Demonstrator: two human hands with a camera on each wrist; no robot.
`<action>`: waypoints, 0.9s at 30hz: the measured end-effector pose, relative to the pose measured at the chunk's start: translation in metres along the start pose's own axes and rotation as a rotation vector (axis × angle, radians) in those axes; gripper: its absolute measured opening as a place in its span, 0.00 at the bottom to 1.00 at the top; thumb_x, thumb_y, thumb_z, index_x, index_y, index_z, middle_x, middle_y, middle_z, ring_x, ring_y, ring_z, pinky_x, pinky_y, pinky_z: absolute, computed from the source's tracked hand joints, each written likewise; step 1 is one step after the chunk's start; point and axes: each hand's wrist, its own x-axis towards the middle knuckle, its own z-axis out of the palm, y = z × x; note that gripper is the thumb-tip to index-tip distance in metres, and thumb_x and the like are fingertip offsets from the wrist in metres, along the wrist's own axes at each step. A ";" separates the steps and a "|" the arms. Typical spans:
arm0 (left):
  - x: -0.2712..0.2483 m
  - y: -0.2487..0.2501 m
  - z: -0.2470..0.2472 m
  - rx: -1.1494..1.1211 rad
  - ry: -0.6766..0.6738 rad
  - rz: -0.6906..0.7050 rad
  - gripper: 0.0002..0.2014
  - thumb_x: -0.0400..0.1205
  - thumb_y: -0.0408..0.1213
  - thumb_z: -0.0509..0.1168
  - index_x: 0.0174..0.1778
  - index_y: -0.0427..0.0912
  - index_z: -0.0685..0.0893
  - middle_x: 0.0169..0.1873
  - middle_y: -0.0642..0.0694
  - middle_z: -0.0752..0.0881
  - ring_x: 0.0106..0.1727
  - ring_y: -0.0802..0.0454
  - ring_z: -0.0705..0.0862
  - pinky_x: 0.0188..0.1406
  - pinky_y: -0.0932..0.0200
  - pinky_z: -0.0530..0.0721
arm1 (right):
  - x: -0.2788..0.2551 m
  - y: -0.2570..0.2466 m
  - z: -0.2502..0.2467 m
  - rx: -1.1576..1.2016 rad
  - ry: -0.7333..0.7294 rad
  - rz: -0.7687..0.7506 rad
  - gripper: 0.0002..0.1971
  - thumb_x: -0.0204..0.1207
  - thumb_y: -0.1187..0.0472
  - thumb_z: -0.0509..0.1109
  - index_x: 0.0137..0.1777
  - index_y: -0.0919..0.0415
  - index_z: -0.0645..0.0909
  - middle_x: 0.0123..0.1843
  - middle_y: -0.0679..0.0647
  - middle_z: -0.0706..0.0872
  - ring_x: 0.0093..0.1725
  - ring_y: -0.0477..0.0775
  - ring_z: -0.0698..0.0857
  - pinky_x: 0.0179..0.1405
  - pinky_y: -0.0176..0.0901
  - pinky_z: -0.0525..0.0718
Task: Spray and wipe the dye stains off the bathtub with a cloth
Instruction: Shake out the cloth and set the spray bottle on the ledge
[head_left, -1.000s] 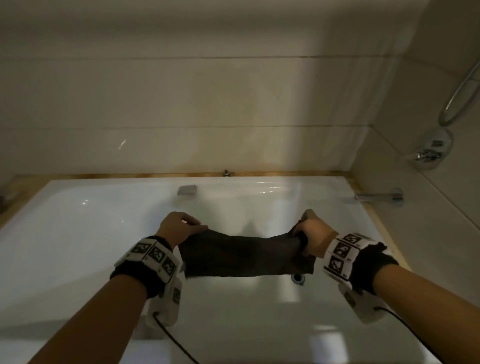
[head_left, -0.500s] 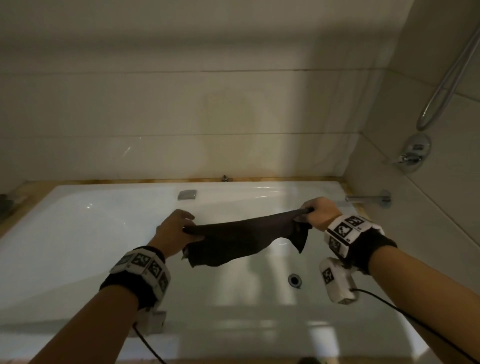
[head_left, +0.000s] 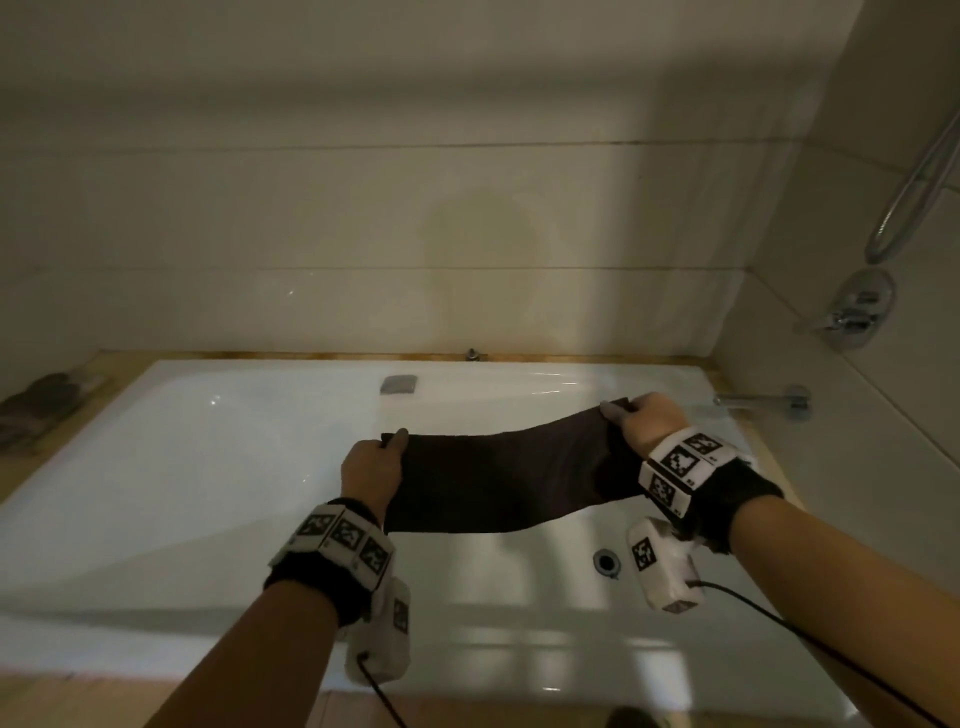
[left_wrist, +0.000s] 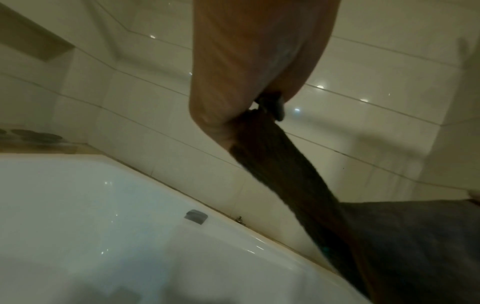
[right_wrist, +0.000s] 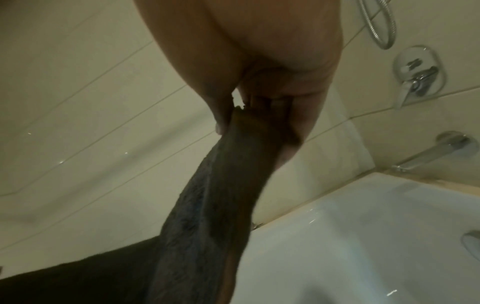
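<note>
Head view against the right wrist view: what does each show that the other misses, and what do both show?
Head only: the left hand pinching the dark cloth at its other end, the drain, and dark objects on the ledge at far left.
Right wrist only: the underside of the right hand, where thumb and fingers clamp the cloth's corner.
Both: the cloth, the white bathtub, the spout, the mixer valve and the shower hose.

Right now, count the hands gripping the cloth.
2: the left hand pinches the cloth's left end, the right hand its right end, above the bathtub.
</note>
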 end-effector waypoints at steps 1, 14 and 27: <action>-0.002 0.000 0.000 0.019 0.016 -0.012 0.25 0.85 0.45 0.58 0.23 0.36 0.69 0.25 0.43 0.73 0.40 0.43 0.76 0.54 0.47 0.78 | -0.003 -0.003 0.005 -0.032 -0.004 -0.012 0.21 0.80 0.47 0.63 0.48 0.69 0.81 0.42 0.61 0.81 0.44 0.60 0.79 0.44 0.44 0.73; 0.000 -0.010 0.011 -0.279 -0.518 -0.041 0.24 0.83 0.53 0.58 0.56 0.32 0.81 0.50 0.36 0.86 0.53 0.40 0.85 0.54 0.46 0.85 | -0.053 -0.073 0.115 0.168 -0.327 -0.268 0.17 0.81 0.51 0.62 0.33 0.60 0.75 0.33 0.53 0.79 0.36 0.52 0.80 0.36 0.40 0.75; 0.053 -0.120 -0.042 -0.218 -0.572 -0.111 0.19 0.73 0.15 0.66 0.56 0.37 0.79 0.54 0.34 0.84 0.55 0.36 0.83 0.55 0.42 0.84 | -0.067 -0.008 0.209 0.342 -0.481 0.198 0.22 0.78 0.66 0.67 0.72 0.53 0.74 0.64 0.59 0.78 0.57 0.58 0.81 0.53 0.53 0.81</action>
